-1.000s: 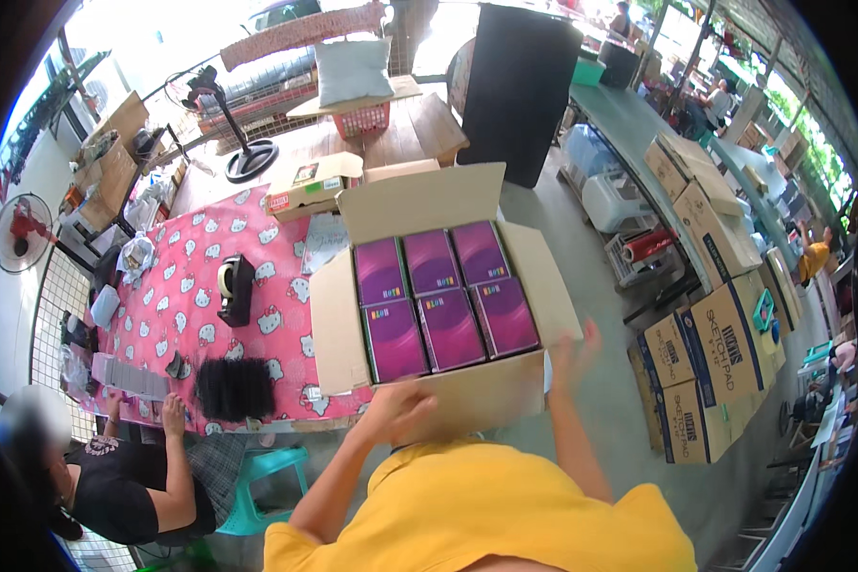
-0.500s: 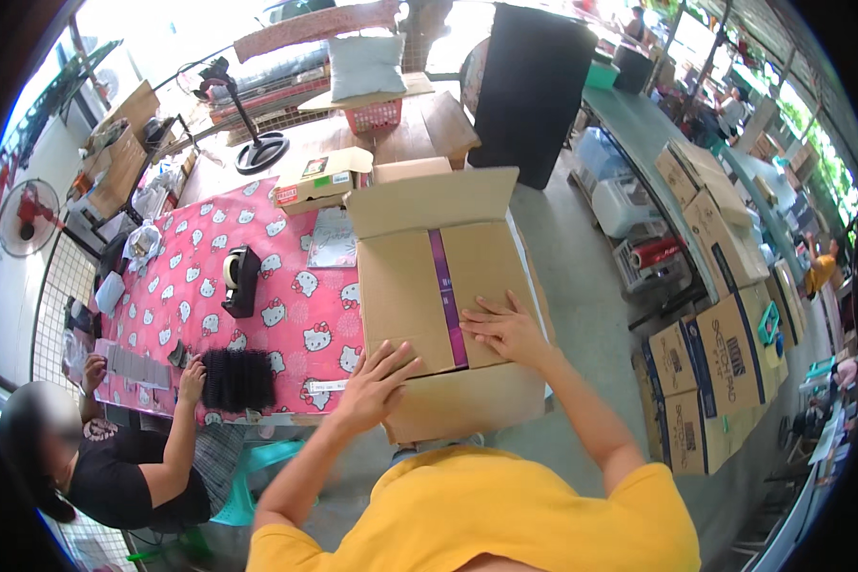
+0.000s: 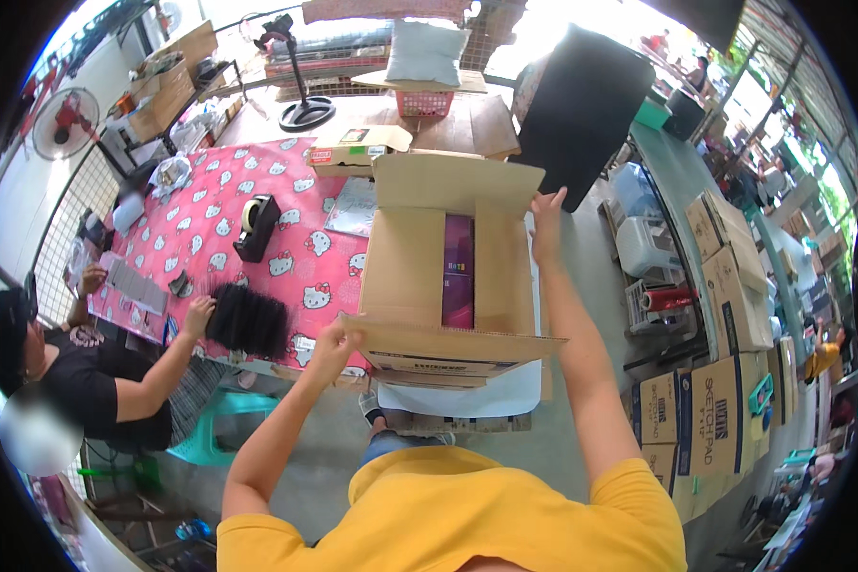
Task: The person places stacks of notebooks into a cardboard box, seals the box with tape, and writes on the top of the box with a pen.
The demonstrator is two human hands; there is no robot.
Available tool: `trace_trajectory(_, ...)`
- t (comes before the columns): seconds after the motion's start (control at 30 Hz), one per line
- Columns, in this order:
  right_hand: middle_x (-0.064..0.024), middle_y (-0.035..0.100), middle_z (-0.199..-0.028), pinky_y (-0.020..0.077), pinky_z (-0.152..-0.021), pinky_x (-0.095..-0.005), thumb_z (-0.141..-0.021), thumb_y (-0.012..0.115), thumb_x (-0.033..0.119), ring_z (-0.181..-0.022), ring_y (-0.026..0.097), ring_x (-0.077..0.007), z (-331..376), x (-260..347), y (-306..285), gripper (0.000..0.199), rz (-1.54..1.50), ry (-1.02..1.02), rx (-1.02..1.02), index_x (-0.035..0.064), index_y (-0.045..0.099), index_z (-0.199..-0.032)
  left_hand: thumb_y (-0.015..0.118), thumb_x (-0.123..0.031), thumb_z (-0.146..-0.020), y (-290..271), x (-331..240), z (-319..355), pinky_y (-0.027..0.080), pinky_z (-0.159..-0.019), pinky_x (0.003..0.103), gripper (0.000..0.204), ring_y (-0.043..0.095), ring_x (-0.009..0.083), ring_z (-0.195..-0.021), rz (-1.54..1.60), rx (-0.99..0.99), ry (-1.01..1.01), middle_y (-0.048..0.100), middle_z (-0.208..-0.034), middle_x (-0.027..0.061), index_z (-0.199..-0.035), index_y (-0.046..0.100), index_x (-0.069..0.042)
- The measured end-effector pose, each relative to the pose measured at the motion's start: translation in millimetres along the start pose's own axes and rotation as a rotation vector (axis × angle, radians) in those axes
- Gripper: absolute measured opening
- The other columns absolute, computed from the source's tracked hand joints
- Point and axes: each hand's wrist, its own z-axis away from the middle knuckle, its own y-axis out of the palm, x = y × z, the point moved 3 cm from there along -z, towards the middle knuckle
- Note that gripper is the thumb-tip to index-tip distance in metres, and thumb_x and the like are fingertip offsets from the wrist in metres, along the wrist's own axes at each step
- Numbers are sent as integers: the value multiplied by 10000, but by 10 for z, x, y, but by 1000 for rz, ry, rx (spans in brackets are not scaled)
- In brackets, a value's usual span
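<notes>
A brown cardboard box [image 3: 405, 276] stands before me, its far flap [image 3: 458, 183] raised and its near flap [image 3: 467, 345] sticking out toward me. Between the two inner side flaps, a gap shows purple packages [image 3: 458, 272] inside. My left hand [image 3: 334, 351] is closed at the left corner of the near flap, fingers curled at its edge. Farther away, my right hand [image 3: 546, 224] reaches along the box's right side, and its fingers close at the right end of the far flap. Part of that grip is hidden.
Left of the box is a table with a pink patterned cloth [image 3: 214, 191], a tape dispenser [image 3: 255, 229], and black bristly material [image 3: 248, 319] under a co-worker's hand [image 3: 198, 316]. A small open carton [image 3: 357, 148] lies behind. Stacked cartons [image 3: 715, 410] and a long table [image 3: 672, 162] stand right.
Both hands have left the box top: the left went to the near flap's corner, the right to the far flap. The near flap has risen, and the gap between the side flaps has widened.
</notes>
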Motion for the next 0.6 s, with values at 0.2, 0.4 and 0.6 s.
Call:
trace_trajectory(0.2,-6,651,-1019,303,-966,-522,-925,416,590,-1098,515,-182,-435,2,-390,552,63,325,334,104,677,-901,584,-298,-912,406,-392,-298,387,-938,352,410,504,206,-1051,231,-614,-153,523,-1135,136,-1175,546,14)
trace_trajectory(0.4,-13,651,-930,419,-873,-345,-948,504,435,-999,558,-186,-484,963,138,431,429,-384,341,35,657,-898,602,-266,-901,318,-502,-339,375,-989,332,431,455,217,-1218,287,-576,-256,467,-1338,168,-1183,556,57)
trace_trajectory(0.6,-142,627,-1107,432,-922,-367,-864,606,157,-1086,571,-251,1054,744,1032,233,583,-452,490,39,620,-1063,646,-254,-862,394,-357,-330,396,-964,331,400,483,255,-1210,345,-698,-264,489,-1337,191,-1121,600,48)
